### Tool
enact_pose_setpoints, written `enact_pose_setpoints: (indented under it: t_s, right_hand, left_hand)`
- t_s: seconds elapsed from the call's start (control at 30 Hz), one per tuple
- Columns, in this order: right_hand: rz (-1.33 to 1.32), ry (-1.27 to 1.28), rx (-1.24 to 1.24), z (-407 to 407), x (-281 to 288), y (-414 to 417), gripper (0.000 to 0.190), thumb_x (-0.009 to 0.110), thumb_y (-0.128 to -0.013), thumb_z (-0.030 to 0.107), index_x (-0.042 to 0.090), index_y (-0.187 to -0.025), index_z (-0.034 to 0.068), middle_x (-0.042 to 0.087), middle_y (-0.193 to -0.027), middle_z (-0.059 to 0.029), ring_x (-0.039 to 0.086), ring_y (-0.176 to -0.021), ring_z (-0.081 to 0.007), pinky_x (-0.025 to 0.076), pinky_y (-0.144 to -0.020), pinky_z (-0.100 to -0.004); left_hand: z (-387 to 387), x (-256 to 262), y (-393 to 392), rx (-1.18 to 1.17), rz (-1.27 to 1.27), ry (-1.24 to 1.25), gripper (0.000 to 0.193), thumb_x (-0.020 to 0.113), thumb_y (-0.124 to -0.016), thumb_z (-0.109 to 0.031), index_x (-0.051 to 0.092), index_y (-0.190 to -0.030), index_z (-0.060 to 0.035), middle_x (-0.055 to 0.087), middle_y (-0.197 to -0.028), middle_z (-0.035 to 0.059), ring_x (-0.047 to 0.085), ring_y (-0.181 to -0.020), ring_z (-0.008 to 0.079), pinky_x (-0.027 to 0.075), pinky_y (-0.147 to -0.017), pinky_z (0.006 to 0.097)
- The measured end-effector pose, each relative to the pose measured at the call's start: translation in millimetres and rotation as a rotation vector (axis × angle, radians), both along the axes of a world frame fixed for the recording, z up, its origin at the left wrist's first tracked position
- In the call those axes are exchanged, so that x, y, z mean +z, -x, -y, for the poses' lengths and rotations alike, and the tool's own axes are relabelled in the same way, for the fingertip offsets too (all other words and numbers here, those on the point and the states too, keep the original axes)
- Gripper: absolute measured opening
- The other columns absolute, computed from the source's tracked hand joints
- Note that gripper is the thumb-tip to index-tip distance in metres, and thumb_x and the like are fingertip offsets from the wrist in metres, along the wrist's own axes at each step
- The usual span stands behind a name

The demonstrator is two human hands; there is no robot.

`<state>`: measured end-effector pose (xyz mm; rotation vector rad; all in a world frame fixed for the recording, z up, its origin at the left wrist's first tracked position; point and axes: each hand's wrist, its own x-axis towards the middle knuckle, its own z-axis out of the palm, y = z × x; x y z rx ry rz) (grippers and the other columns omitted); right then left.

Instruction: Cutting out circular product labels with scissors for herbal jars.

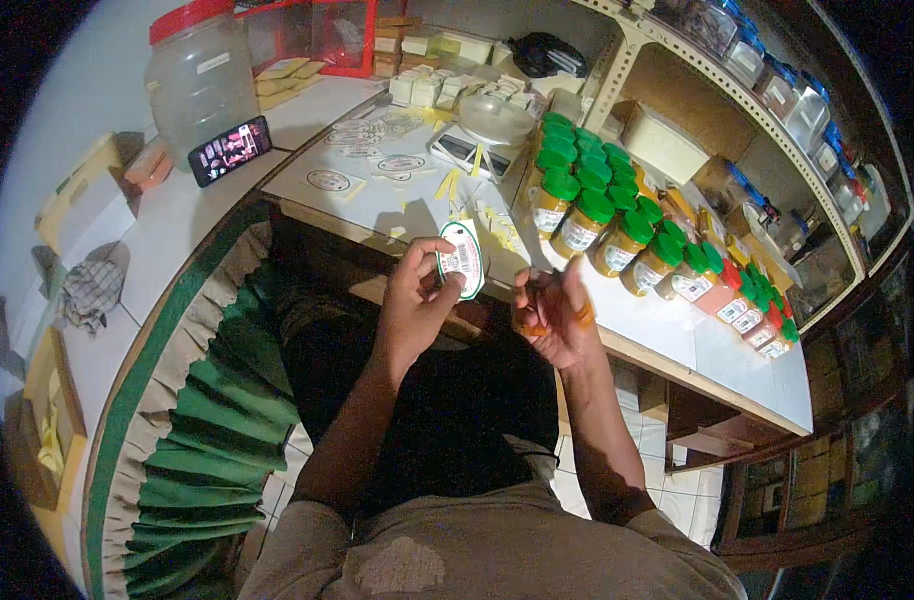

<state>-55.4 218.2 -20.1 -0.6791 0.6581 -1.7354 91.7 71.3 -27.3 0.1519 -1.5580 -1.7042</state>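
My left hand point(419, 300) pinches an oval-bordered printed label point(461, 259) between thumb and fingers, held up over the table's front edge. To its right, my right hand point(558, 311) is raised with its fingers partly curled and blurred; orange-yellow stains or coverings show on some fingers, and no held thing can be made out. Beyond the hands, yellow strips point(494, 225) lie scattered on the white table. More oval labels point(328, 180) lie flat and in overlapping groups at the back left. Rows of labelled jars with green lids point(595, 204) stand just beyond my right hand.
A digital scale point(472, 154) with a clear bowl point(496, 118) stands behind the strips. Small label stacks point(427, 88) sit at the back. A phone point(230, 150) leans against a large red-lidded plastic jar point(201, 90). A perforated metal shelf point(734, 82) rises at the right.
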Motion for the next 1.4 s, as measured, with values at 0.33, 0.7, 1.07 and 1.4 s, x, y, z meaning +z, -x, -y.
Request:
enact_pose_setpoints:
  t_s: [0.33,0.7,1.07,1.4]
  right_hand:
    - [-0.731,-0.172,-0.087,-6,16,-30,0.052,0.059,-0.086,0.05,0.062,-0.098,0.0,0.065,-0.09,-0.009,0.059,-0.072,-0.0125,0.046,-0.061,-0.0231]
    - [-0.902,-0.207,-0.097,-3,31,-45,0.056,0.062,-0.084,0.048,0.061,-0.106,-0.003,0.063,-0.085,-0.0061,0.057,-0.069,-0.0104,0.047,-0.061,-0.0229]
    - [-0.896,-0.507,-0.211,7,29,-35,0.041,0.07,-0.08,0.042,0.066,-0.088,0.001,0.063,-0.071,-0.0038,0.056,-0.057,-0.0093,0.045,-0.053,-0.0225]
    - [-0.114,-0.143,-0.133,17,24,-13,0.055,0.054,-0.085,0.058,0.057,-0.096,0.004,0.064,-0.082,-0.0083,0.059,-0.066,-0.0138,0.047,-0.054,-0.0243]
  left_hand:
    - [-6,10,-12,0.015,0.03,0.091,0.011,0.051,-0.09,-0.002,0.058,-0.099,-0.0016,0.058,-0.091,0.0035,0.055,-0.077,0.0068,0.047,-0.068,0.0222]
    - [-12,11,-13,-0.107,0.071,0.096,0.01,0.052,-0.091,-0.005,0.058,-0.098,-0.002,0.059,-0.076,0.002,0.056,-0.06,0.0061,0.046,-0.055,0.0202]
    - [3,-1,-2,-0.09,0.164,0.025,0.012,0.055,-0.091,-0.011,0.059,-0.099,-0.0035,0.058,-0.073,0.0003,0.055,-0.06,0.0055,0.046,-0.053,0.0206]
    - [2,1,-7,-0.012,0.108,0.05,0.015,0.058,-0.086,-0.004,0.057,-0.101,-0.0042,0.058,-0.085,0.0011,0.053,-0.065,0.0044,0.043,-0.055,0.0197]
